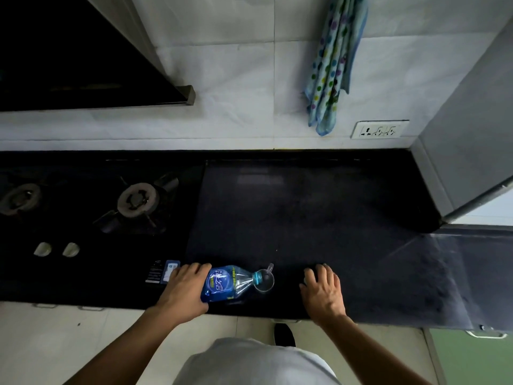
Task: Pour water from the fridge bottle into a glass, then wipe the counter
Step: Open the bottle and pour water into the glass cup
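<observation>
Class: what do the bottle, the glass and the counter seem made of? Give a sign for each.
Bottle: thin clear plastic, ribbed, glossy printed label. Glass: clear, glass or plastic, shiny rim. Counter: probably polished dark stone, faint speckle, reflections.

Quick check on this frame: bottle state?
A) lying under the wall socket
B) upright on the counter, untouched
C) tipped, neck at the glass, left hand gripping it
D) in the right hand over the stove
C: the left hand grips the blue-labelled bottle, which is tipped with its neck at the rim of the glass; the right hand rests apart on the counter.
</observation>
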Action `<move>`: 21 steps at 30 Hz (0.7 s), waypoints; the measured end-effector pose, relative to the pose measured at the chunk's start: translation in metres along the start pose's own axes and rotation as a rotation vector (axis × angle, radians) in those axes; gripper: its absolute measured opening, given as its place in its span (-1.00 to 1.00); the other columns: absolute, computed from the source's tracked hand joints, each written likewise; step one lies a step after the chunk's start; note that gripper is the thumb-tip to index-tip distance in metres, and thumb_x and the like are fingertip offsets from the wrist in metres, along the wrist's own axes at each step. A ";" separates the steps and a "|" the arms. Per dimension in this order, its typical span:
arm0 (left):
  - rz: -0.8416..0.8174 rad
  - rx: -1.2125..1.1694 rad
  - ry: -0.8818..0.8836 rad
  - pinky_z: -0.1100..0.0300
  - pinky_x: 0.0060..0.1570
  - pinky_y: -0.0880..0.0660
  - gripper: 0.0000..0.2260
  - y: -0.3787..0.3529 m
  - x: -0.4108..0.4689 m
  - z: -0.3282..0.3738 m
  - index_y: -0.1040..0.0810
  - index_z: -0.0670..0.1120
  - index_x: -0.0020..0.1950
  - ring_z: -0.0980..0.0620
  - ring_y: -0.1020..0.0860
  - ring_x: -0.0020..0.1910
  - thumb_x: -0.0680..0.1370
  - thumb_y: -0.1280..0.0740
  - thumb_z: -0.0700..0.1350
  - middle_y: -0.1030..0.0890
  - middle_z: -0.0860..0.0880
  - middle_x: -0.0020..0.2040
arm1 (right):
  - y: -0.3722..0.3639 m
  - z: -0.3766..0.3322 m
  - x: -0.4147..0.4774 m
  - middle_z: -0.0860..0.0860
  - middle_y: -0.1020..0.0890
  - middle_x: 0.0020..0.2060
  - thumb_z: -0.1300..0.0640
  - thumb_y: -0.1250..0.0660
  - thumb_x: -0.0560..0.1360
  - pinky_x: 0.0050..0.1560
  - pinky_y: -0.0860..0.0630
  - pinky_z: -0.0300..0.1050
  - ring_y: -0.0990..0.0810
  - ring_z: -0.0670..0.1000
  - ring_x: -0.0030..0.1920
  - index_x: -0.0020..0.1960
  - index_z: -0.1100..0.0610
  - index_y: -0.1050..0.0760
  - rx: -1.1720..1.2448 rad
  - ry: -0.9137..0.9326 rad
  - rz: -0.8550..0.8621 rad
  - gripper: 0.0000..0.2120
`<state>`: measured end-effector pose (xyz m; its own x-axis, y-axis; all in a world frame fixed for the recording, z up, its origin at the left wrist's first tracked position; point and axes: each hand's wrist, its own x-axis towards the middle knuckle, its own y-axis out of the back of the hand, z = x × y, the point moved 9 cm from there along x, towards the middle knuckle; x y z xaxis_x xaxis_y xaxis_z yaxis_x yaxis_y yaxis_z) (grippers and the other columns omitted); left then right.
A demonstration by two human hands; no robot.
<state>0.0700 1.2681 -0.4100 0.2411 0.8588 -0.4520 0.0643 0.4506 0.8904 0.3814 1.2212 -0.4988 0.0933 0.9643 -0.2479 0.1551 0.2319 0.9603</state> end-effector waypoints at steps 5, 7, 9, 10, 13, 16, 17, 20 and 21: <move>-0.014 -0.004 0.011 0.07 0.43 -0.25 -0.21 -0.002 0.000 -0.001 -0.20 0.02 0.55 -0.04 -0.39 0.38 0.37 -0.44 0.06 -0.42 0.02 0.38 | -0.001 -0.001 0.003 0.17 -0.55 0.11 -0.06 -0.40 0.42 0.15 -0.51 0.21 -0.49 0.26 0.20 0.20 0.10 -0.51 -0.028 -0.010 -0.016 -0.58; -0.013 0.003 0.005 0.07 0.41 -0.26 -0.21 -0.002 0.000 -0.001 -0.20 0.02 0.55 -0.04 -0.39 0.37 0.37 -0.43 0.06 -0.42 0.02 0.38 | -0.004 0.000 0.003 0.18 -0.54 0.13 -0.06 -0.37 0.44 0.18 -0.49 0.22 -0.48 0.27 0.22 0.23 0.11 -0.49 -0.025 -0.007 -0.014 -0.58; -0.016 0.006 0.003 0.07 0.40 -0.26 -0.20 -0.002 0.000 -0.001 -0.20 0.01 0.55 -0.04 -0.39 0.37 0.36 -0.43 0.06 -0.42 0.02 0.37 | -0.005 0.002 0.002 0.19 -0.53 0.18 -0.06 -0.31 0.48 0.23 -0.47 0.22 -0.46 0.28 0.26 0.27 0.11 -0.48 -0.019 -0.004 0.003 -0.58; -0.016 0.007 0.002 0.07 0.40 -0.27 -0.20 -0.002 0.000 -0.001 -0.21 0.01 0.55 -0.05 -0.39 0.36 0.36 -0.44 0.06 -0.42 0.01 0.37 | -0.005 0.002 0.002 0.20 -0.53 0.20 -0.07 -0.26 0.50 0.25 -0.45 0.22 -0.45 0.28 0.28 0.29 0.12 -0.47 -0.015 -0.002 0.012 -0.57; -0.017 0.007 -0.001 0.06 0.40 -0.27 -0.20 -0.002 0.000 -0.001 -0.22 0.01 0.55 -0.05 -0.40 0.36 0.35 -0.44 0.06 -0.43 0.01 0.37 | -0.010 0.003 -0.001 0.27 -0.52 0.27 -0.05 -0.16 0.54 0.32 -0.42 0.26 -0.43 0.32 0.34 0.33 0.14 -0.47 0.024 -0.005 0.027 -0.55; -0.020 0.012 0.003 0.08 0.39 -0.28 -0.22 -0.002 -0.001 -0.001 -0.23 0.02 0.53 -0.04 -0.41 0.34 0.35 -0.44 0.06 -0.44 0.02 0.35 | -0.017 0.006 -0.005 0.28 -0.47 0.38 -0.05 -0.13 0.59 0.47 -0.20 0.22 -0.36 0.31 0.45 0.41 0.12 -0.44 0.041 -0.010 0.051 -0.54; -0.019 0.011 0.003 0.08 0.39 -0.28 -0.22 -0.003 -0.001 -0.001 -0.23 0.02 0.53 -0.04 -0.41 0.34 0.35 -0.44 0.06 -0.44 0.01 0.34 | -0.018 0.007 -0.005 0.28 -0.45 0.40 -0.07 -0.07 0.60 0.49 -0.11 0.19 -0.34 0.30 0.47 0.43 0.11 -0.43 0.045 -0.008 0.052 -0.51; -0.027 0.013 0.010 0.08 0.39 -0.28 -0.23 -0.002 -0.002 -0.001 -0.24 0.03 0.52 -0.04 -0.42 0.33 0.35 -0.43 0.06 -0.44 0.02 0.34 | -0.020 0.008 -0.005 0.27 -0.42 0.43 -0.11 0.02 0.60 0.48 0.01 0.14 -0.30 0.29 0.49 0.47 0.10 -0.39 0.061 0.000 0.033 -0.45; -0.029 0.018 0.012 0.08 0.39 -0.28 -0.24 -0.002 -0.001 0.000 -0.24 0.03 0.52 -0.04 -0.42 0.33 0.35 -0.42 0.06 -0.44 0.02 0.34 | -0.020 0.007 -0.006 0.26 -0.41 0.45 -0.12 0.03 0.60 0.48 0.02 0.14 -0.29 0.28 0.50 0.48 0.09 -0.37 0.065 0.004 0.027 -0.45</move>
<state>0.0691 1.2660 -0.4113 0.2272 0.8484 -0.4781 0.0882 0.4710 0.8777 0.3848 1.2102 -0.5177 0.0942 0.9706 -0.2217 0.2159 0.1975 0.9562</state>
